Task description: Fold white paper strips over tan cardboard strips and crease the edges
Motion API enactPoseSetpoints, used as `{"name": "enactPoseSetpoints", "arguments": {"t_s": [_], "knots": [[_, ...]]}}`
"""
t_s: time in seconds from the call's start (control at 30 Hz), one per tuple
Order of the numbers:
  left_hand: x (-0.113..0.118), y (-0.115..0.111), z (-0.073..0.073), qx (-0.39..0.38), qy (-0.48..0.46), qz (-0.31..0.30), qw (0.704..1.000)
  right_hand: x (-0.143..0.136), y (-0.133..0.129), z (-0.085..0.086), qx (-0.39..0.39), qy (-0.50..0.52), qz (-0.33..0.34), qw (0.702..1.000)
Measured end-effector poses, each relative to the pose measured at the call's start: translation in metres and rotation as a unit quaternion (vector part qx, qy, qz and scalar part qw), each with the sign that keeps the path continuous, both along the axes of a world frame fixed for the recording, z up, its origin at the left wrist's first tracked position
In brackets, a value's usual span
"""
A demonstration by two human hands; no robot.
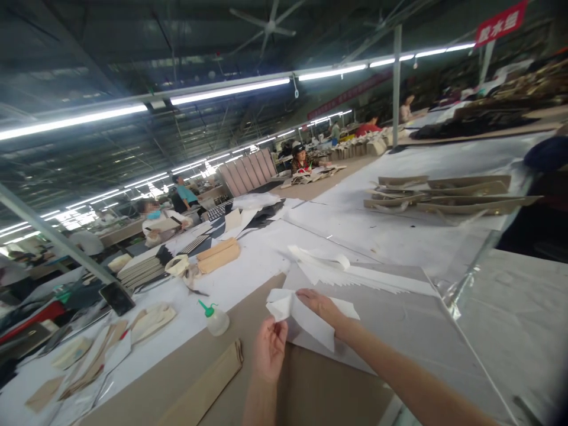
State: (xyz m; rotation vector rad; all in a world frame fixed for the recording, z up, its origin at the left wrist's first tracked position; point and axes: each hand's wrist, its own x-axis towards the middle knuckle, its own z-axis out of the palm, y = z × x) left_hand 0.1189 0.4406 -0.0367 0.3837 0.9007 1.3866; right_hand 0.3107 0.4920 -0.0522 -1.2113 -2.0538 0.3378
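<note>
A white paper-like piece (316, 325) lies on a grey board (426, 337), with its left end lifted and folded over. My left hand (270, 350) is closed in a pinch at the lower left corner of that fold. Across the top of the same piece my right hand (322, 306) rests with its fingers stretched out and pointing left. Just beyond my hands, a stack of white strips (377, 278) with stepped edges is fanned out on the board, and one strip curls up.
Left of my hands stands a glue bottle (217, 320) with a green nozzle. A folded beige piece (204, 390) lies nearer me. Tan pieces (219, 254) and a dark phone (116, 297) are farther left. Brown strips (461, 195) lie back right. Several people work beyond.
</note>
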Motion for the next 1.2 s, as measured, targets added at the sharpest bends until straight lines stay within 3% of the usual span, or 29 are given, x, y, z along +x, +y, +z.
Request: {"name": "enactPoseSetpoints", "arguments": {"t_s": [0.13, 0.3, 0.37, 0.5, 0.63, 0.77, 0.9, 1.07, 1.2], "knots": [[-0.006, 0.000, 0.002, 0.015, 0.009, -0.003, 1.000, 0.022, 0.014, 0.025, -0.017, 0.022, -0.038, 0.999], [-0.003, 0.001, -0.003, 0.058, 0.054, -0.013, 0.997, 0.026, -0.010, 0.045, -0.035, -0.057, 0.076, 0.995], [0.002, 0.000, -0.006, 0.074, 0.076, -0.026, 0.994, 0.015, -0.025, 0.040, -0.029, -0.108, 0.077, 0.991], [0.005, 0.003, -0.012, 0.079, 0.111, -0.038, 0.990, 0.000, -0.039, 0.024, -0.017, -0.197, 0.017, 0.980], [-0.002, 0.013, -0.017, 0.056, 0.110, -0.022, 0.992, -0.006, -0.035, 0.021, -0.001, -0.244, -0.019, 0.970], [-0.006, 0.020, -0.021, 0.038, 0.097, -0.011, 0.994, -0.017, -0.026, 0.020, 0.024, -0.262, -0.013, 0.965], [-0.008, 0.022, -0.023, 0.042, 0.086, 0.008, 0.995, -0.028, -0.022, 0.006, 0.015, -0.278, -0.006, 0.961], [-0.026, 0.019, -0.013, 0.083, 0.050, 0.054, 0.994, -0.033, -0.021, -0.008, -0.014, -0.271, -0.019, 0.962], [-0.047, 0.001, 0.010, 0.201, 0.089, 0.116, 0.969, -0.035, -0.018, -0.005, -0.055, -0.233, -0.033, 0.970]]}}
